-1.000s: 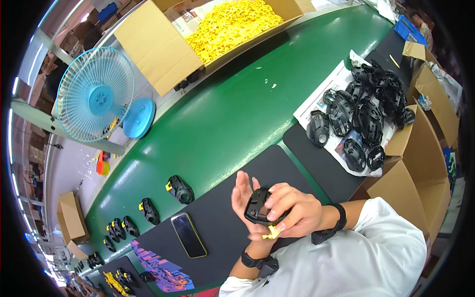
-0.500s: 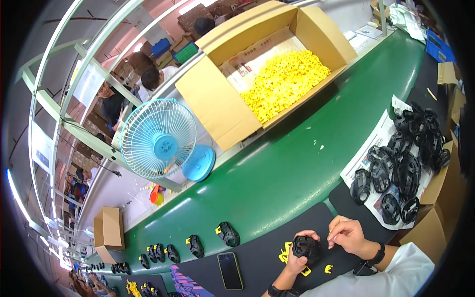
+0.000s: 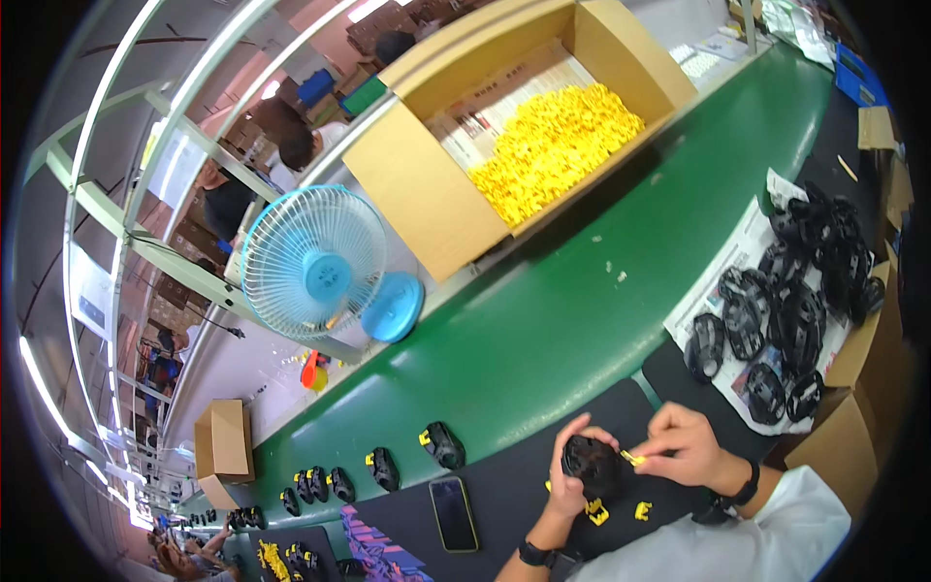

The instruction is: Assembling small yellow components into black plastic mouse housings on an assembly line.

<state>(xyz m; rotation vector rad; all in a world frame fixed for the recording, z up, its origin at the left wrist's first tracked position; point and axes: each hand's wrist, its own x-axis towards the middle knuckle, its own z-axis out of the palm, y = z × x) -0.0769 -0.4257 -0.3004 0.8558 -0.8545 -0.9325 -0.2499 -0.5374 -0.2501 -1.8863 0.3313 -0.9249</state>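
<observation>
My left hand is closed around a black plastic mouse shell, holding it up over the dark mat. Close to its right side, my right hand pinches a small yellow plastic clip between thumb and fingertips. Whether the clip touches the shell I cannot tell. Beneath the hands, more yellow clips lie on the mat, partly hidden by my left hand. One loose clip sits apart, nearer to me.
Black shells are heaped on newspaper at the right. Several shells with yellow clips line the green conveyor belt. A phone lies left of my hands. Beyond the belt stand a blue fan and a carton of yellow clips.
My right hand has moved slightly left toward the shell, and the yellow clip now shows in its fingers. The left hand has turned the shell and shifted slightly left.
</observation>
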